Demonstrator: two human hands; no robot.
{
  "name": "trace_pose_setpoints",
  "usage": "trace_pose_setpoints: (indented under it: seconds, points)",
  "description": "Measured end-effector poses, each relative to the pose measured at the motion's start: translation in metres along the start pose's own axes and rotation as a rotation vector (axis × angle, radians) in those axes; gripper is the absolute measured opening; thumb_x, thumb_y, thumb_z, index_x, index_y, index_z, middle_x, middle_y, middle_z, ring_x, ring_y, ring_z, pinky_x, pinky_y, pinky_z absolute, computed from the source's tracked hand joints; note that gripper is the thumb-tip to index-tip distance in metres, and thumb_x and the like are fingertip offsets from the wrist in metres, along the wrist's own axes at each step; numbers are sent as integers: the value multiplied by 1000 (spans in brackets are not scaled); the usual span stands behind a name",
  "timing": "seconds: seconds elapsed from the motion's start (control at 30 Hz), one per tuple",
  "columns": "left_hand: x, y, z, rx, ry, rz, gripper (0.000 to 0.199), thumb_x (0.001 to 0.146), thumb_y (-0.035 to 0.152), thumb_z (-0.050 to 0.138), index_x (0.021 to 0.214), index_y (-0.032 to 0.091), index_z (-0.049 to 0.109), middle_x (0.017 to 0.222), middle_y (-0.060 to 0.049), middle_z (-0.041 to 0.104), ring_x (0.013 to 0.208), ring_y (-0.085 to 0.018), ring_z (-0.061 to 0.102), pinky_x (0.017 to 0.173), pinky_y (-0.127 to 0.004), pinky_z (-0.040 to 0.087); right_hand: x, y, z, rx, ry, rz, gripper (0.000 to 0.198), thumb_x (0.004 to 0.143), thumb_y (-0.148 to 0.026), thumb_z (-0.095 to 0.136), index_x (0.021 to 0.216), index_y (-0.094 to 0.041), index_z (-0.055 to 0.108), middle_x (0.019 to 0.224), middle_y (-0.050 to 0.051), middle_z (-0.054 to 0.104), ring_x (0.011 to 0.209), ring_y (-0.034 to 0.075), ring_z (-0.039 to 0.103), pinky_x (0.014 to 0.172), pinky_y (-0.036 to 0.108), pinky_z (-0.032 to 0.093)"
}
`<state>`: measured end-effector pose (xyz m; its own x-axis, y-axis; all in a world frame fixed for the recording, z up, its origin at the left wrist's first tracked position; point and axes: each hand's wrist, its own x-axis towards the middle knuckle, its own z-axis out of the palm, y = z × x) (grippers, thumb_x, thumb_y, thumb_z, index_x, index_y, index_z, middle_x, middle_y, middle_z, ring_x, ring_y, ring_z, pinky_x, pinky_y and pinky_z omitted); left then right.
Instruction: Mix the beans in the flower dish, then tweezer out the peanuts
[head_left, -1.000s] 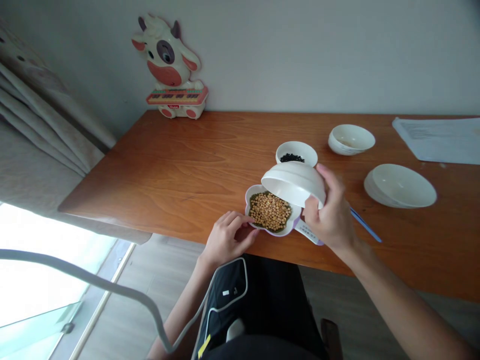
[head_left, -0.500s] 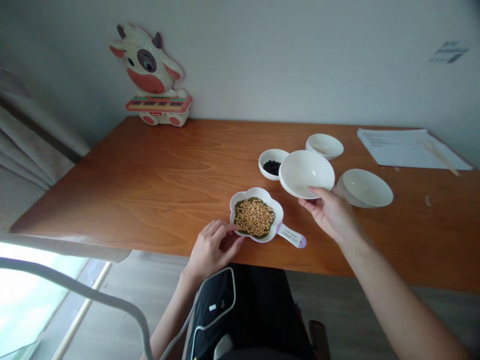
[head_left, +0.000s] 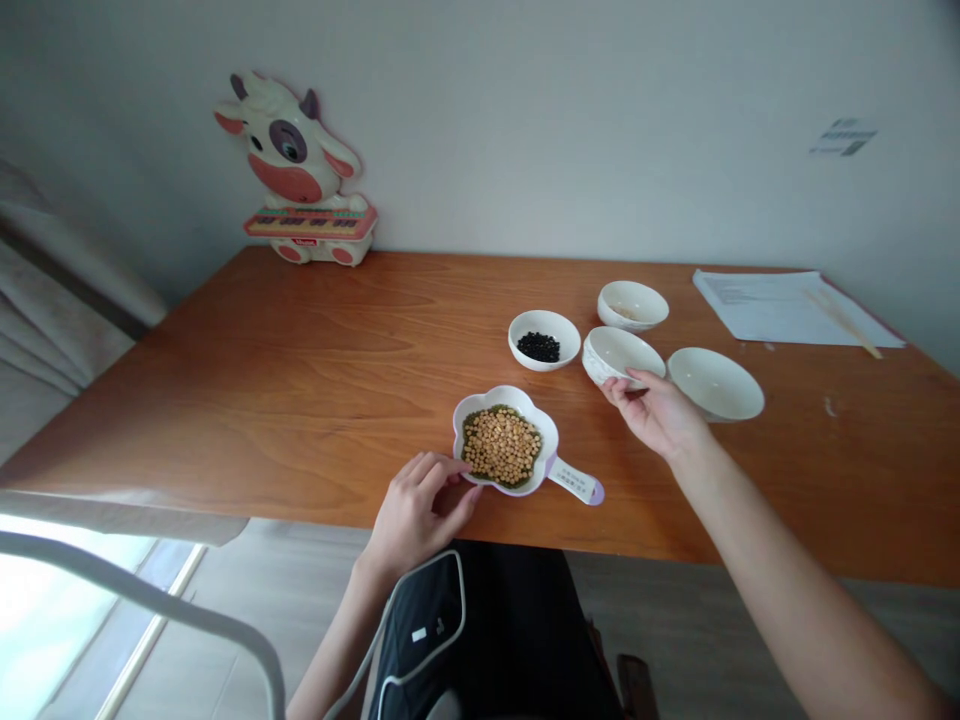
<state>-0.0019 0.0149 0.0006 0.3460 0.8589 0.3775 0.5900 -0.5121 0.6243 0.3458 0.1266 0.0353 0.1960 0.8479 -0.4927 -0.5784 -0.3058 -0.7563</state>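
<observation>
My right hand [head_left: 656, 410] grips a white bowl [head_left: 624, 349] by its near rim, thumb on the edge and fingers under the side. No contents show in that bowl; it sits among the other bowls, at or just above the tabletop. At the near edge of the table, my left hand [head_left: 424, 510] pinches the lower left rim of a flower-shaped bowl [head_left: 553, 432] with a purple-edged handle. Yellow beans [head_left: 502, 445] lie in it, with green ones around them. A small white bowl [head_left: 574, 345] with black beans [head_left: 538, 347] stands behind it.
Another white bowl [head_left: 716, 383] stands right of my right hand. A further bowl [head_left: 634, 303] at the back holds a little pale stuff. Chopsticks [head_left: 847, 322] lie across papers [head_left: 772, 305] at the back right. A cow toy keyboard [head_left: 304, 180] stands at the back left.
My right hand has lowered the white bowl and levelled it, between the black-bean bowl and the bowl on the right. My left hand stays at the flower-shaped bowl. The view has shifted slightly.
</observation>
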Motion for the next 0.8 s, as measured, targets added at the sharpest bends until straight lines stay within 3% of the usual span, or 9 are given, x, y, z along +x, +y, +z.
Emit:
trace_pose_setpoints:
  seconds: [0.2, 0.37, 0.63, 0.8]
  points:
    - [1, 2, -1, 14, 9, -6, 15, 101, 31, 68, 112, 21, 69, 90, -5, 74, 82, -20, 71, 75, -34, 59, 11, -6, -14, -124, -22, 23, 24, 89, -18, 62, 114, -18, 62, 122, 17, 66, 102, 21, 74, 68, 21, 68]
    - [1, 3, -1, 20, 11, -6, 15, 101, 31, 69, 112, 21, 69, 94, -6, 75, 86, -21, 72, 77, -34, 60, 9, -10, -24, -258, -54, 88, 25, 93, -32, 63, 111, -14, 65, 120, 24, 70, 112, 33, 76, 70, 33, 70]
    - [0, 2, 1, 17, 0, -5, 16, 100, 30, 70, 114, 21, 69, 92, -5, 74, 85, -20, 71, 75, -33, 58, 8, -4, -23, -236, -12, 89, 24, 101, -33, 51, 114, -17, 64, 120, 20, 71, 110, 26, 75, 71, 27, 69]
    - [1, 2, -1, 18, 2, -7, 16, 100, 30, 69, 113, 21, 69, 90, -5, 73, 82, -20, 70, 73, -33, 58, 10, -5, -23, -209, -34, 72, 30, 97, -41, 63, 113, -16, 65, 123, 22, 69, 109, 24, 74, 69, 22, 67]
